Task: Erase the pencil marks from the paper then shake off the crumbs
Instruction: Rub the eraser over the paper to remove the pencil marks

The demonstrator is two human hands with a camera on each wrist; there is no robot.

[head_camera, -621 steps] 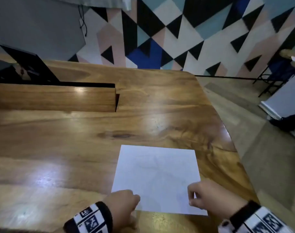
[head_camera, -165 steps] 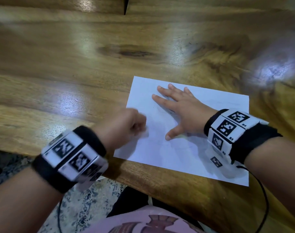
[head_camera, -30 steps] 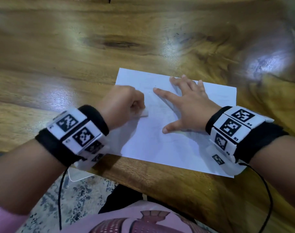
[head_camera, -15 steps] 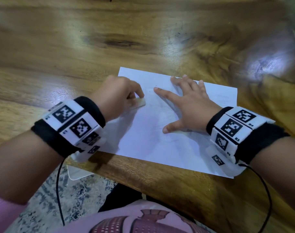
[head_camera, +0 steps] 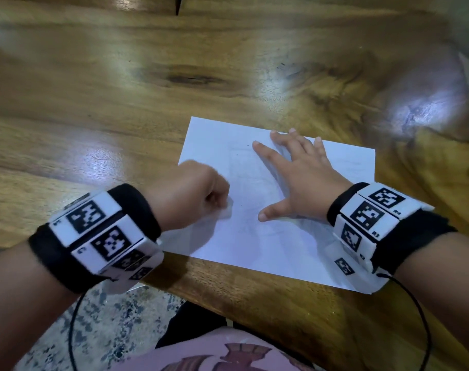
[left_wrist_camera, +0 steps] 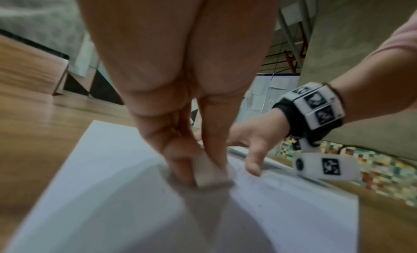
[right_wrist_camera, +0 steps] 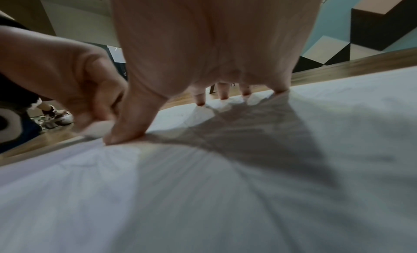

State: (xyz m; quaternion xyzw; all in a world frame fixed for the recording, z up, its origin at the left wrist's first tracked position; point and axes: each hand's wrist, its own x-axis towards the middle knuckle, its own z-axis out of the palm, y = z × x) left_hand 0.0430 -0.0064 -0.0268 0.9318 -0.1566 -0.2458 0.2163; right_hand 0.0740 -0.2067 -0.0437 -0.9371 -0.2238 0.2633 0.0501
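A white sheet of paper with faint pencil lines lies near the front edge of the wooden table. My left hand pinches a small white eraser and presses it on the sheet's left part. In the left wrist view the eraser sits between thumb and fingers, its end on the paper. My right hand lies flat with spread fingers on the sheet's middle. The right wrist view shows its fingertips on the paper, with the left hand beside the thumb.
The table's front edge runs just below the sheet, with a patterned rug on the floor beneath. A cable hangs from my right wrist band. A wooden riser's end shows at the top edge of the head view.
My left hand has slid the eraser down the sheet, toward me, from the upper left part to beside the right thumb. The right hand has stayed flat in place.
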